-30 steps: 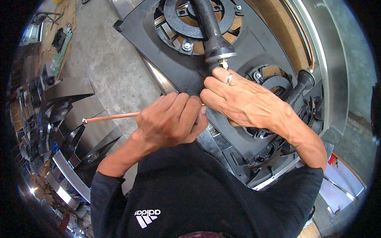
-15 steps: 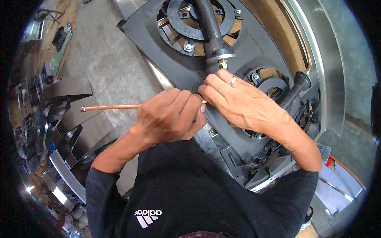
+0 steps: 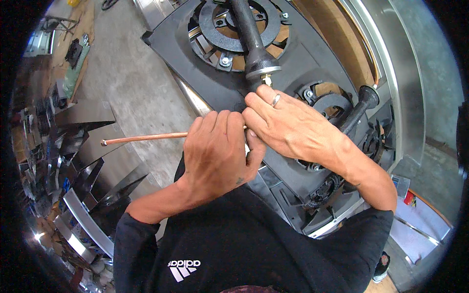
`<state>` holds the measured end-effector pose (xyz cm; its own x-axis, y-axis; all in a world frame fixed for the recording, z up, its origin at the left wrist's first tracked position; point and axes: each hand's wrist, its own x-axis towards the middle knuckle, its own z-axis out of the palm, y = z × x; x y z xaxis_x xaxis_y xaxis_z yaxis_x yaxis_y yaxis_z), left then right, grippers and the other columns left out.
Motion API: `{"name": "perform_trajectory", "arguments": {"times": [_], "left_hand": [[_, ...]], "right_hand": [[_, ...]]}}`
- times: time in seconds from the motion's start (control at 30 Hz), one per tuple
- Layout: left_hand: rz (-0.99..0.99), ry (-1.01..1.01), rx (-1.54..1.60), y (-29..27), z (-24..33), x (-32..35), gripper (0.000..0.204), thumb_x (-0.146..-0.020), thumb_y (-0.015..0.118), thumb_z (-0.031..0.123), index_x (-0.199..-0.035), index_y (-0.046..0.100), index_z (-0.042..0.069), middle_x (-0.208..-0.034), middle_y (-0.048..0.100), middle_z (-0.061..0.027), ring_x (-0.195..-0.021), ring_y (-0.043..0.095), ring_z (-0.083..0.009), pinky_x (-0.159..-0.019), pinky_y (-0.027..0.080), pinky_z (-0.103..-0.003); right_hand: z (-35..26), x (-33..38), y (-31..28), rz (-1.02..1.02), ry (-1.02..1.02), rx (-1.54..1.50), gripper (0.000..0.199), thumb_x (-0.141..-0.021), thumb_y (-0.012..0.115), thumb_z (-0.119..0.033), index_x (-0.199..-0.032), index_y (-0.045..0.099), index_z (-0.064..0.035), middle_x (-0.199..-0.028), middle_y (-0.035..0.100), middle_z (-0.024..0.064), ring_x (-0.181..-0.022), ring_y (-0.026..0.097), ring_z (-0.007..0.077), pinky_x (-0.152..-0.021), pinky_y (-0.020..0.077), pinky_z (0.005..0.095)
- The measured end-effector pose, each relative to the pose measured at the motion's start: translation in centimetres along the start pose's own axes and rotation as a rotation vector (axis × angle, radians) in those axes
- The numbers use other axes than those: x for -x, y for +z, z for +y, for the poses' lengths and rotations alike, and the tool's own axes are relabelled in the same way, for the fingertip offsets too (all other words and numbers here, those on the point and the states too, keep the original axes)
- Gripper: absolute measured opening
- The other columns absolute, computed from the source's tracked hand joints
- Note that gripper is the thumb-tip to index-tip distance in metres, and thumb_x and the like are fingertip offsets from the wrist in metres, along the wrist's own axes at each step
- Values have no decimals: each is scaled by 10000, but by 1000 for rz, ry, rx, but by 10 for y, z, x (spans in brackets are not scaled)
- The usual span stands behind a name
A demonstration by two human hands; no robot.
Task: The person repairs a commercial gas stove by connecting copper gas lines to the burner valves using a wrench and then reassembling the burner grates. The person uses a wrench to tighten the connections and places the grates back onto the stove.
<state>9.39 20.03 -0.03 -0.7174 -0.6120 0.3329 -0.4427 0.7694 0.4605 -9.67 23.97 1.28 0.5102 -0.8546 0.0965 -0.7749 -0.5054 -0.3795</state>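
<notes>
My left hand is closed around a thin copper tube, whose end with a small fitting sticks out to the left. Beside it, touching, my right hand is closed too, its fingers at the tube's other end; they hide how the tube continues there. Just above the right hand's fingers, a brass fitting sits at the flared end of a black burner pipe. Both hands are over a dark stove top that carries round burner rings.
A second black burner pipe lies to the right, with another copper tube running from its end. Cut metal sheets and scraps pile up on the left. A person's shoe shows at the lower right.
My left hand has slid right along the copper tube and turned more upright. My right hand stays at the tube's end, below the brass fitting. The whole view has shifted slightly.
</notes>
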Motion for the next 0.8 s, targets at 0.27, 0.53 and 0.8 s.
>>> {"name": "perform_trajectory", "arguments": {"times": [0.27, 0.53, 0.8], "left_hand": [[64, 99, -71, 10, -13, -2, 269, -768, 712, 224, -707, 469, 127, -609, 434, -26, -530, 488, -211, -499, 402, -346], [74, 131, -24, 12, -24, -2, 258, -709, 701, 159, -666, 450, 119, -567, 438, -52, -472, 467, -246, -446, 356, -377], [98, 223, -81, 12, -33, -6, 323, -761, 697, 251, -639, 417, 146, -569, 389, -15, -470, 437, -185, -446, 349, -329]], "right_hand": [[7, 3, 2, 7, -37, 21, 157, -869, 625, -159, -944, 549, -44, -978, 519, 89, -990, 562, 253, -895, 527, 369], [16, -1, -6, -56, -91, -14, 148, -881, 570, -182, -926, 528, -47, -963, 493, 96, -969, 540, 264, -878, 513, 380], [20, -5, -7, -80, -118, -26, 122, -906, 553, -179, -895, 523, -61, -919, 492, 73, -956, 549, 226, -876, 515, 353]]}}
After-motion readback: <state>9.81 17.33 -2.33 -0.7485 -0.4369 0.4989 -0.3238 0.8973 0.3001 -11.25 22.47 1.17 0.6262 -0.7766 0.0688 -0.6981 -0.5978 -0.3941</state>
